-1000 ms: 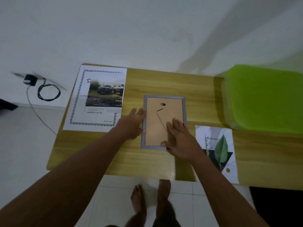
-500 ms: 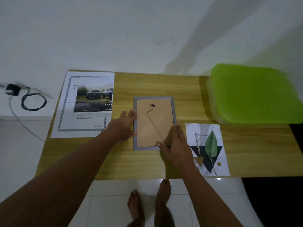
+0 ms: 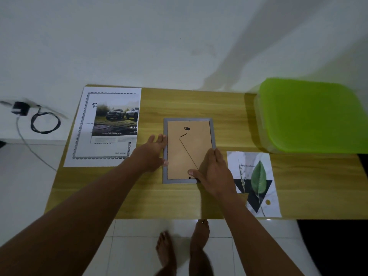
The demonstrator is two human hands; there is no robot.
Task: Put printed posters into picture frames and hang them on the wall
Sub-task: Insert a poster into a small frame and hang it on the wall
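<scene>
A grey picture frame (image 3: 188, 119) lies face down on the wooden table (image 3: 179, 102), its brown backing board and black hanger showing. My left hand (image 3: 151, 154) rests flat against the frame's left edge, fingers spread. My right hand (image 3: 214, 172) lies over the frame's lower right corner, thumb on the backing near the bottom edge. A leaf poster (image 3: 256, 182) lies just right of the frame. A car poster (image 3: 115, 120) sits on a larger bordered sheet (image 3: 83, 148) at the table's left.
A green-lidded plastic box (image 3: 312, 114) stands at the table's back right. A white wall rises behind the table. A black charger and coiled cable (image 3: 39, 120) lie on the floor at left. My bare feet (image 3: 183, 250) stand on white tiles below the table's front edge.
My right hand has slid from the middle of the backing to the frame's lower right corner. The left hand stays at the left edge. The head camera has shifted.
</scene>
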